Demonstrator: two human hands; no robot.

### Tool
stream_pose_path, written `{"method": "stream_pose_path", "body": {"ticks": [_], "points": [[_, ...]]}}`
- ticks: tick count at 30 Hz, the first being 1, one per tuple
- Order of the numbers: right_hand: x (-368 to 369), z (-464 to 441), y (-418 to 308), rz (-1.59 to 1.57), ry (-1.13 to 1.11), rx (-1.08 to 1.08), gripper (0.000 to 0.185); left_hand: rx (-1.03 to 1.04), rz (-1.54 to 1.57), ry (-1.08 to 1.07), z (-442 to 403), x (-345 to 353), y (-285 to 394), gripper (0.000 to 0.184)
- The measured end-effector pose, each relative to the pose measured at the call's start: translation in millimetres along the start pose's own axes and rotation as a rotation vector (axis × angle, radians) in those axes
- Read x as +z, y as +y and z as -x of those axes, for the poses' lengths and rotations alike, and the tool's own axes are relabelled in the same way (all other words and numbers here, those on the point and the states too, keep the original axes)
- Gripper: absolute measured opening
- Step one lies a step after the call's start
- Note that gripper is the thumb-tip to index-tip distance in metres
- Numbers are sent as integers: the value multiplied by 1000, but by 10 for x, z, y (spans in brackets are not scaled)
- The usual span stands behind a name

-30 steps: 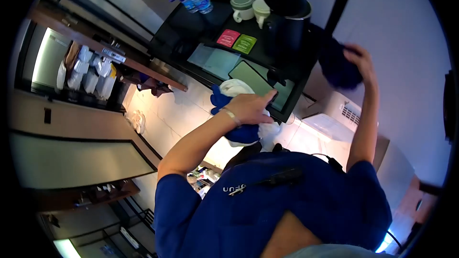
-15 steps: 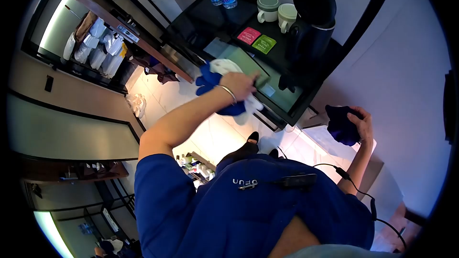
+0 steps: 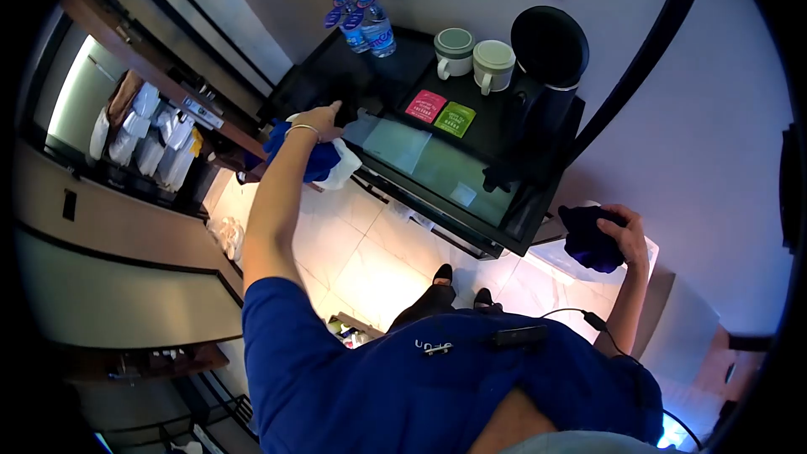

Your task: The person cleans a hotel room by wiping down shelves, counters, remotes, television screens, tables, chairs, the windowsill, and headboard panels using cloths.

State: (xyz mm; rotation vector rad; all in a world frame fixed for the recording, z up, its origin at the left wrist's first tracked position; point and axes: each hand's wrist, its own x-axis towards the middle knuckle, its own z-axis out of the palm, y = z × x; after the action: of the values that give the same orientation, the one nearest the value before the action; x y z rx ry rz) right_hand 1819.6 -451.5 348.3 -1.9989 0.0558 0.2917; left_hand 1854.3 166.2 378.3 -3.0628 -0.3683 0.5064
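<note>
My left hand is at the left front corner of the black cabinet, closed on a bundle of blue and white cloths. The cloths hang over the cabinet's front edge; one finger points out toward the top. Off the cabinet's right end, my right hand grips a crumpled dark blue cloth in the air. Between the hands, the glass part of the top shows a small pale packet.
Two water bottles, two lidded mugs, a pink sachet, a green sachet and a black kettle stand or lie on the cabinet. A black post rises at its right. Folded linens are stacked beyond the doorway.
My left hand has moved left with the blue and white cloths, from the middle of the glass to the cabinet's left corner. My right hand stays nearly in place with its cloth.
</note>
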Motion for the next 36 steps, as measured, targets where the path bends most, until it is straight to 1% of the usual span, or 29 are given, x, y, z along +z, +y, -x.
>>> {"method": "stream_pose_path", "body": {"ticks": [2,3,4,6,8,10,11,13,14,16,17,18,19,20,22,24,26,28,30,32,33,34,36], "points": [[21,43,0,-77,-1,16,36,91,49,-19,288,-347,334,81],[13,50,41,-94,9,14,35,208,115,-17,374,-411,486,81],[-5,50,96,-118,16,18,35,322,186,-13,409,-413,645,81],[-7,79,104,-128,70,23,36,603,509,-2,154,-136,898,82],[15,118,99,-134,90,16,37,744,447,11,110,-31,1349,77],[14,158,141,-147,123,7,37,680,404,-148,119,121,1752,71],[9,167,209,-125,129,3,38,691,400,-148,134,158,1867,71],[-20,228,254,-126,125,32,39,571,208,-157,212,168,2031,60],[-31,240,291,-132,134,37,39,580,200,-159,213,173,2051,60],[-99,257,372,-180,130,46,38,536,196,-182,225,161,2074,55],[-153,248,382,-174,147,39,38,555,202,-162,163,235,2077,45],[-196,232,367,-169,165,32,37,568,191,-160,180,234,2066,45],[-242,214,312,-198,152,32,36,566,151,-165,229,254,2059,41],[-296,165,293,-174,159,4,37,563,112,-168,278,291,2051,37],[-420,-29,234,-154,197,-61,39,536,198,-168,457,402,1991,33],[-536,-309,11,-66,204,-192,42,541,238,-62,696,503,1915,31],[-560,-595,-437,4,162,-324,44,486,324,-38,926,566,1858,30],[-466,-966,-955,50,86,-478,44,459,400,28,1009,731,1788,29],[-276,-1477,-1454,71,-93,-598,43,344,469,65,1228,656,1851,31],[97,-2018,-1838,59,-159,-848,42,270,502,87,1294,732,1873,37],[321,-2281,-1992,39,-217,-925,42,289,523,149,1288,875,1860,43],[556,-2532,-2085,19,-279,-1005,42,238,449,193,1351,842,1924,44],[1086,-3002,-2102,161,-276,-1090,47,166,433,233,1403,900,1977,43]]}}
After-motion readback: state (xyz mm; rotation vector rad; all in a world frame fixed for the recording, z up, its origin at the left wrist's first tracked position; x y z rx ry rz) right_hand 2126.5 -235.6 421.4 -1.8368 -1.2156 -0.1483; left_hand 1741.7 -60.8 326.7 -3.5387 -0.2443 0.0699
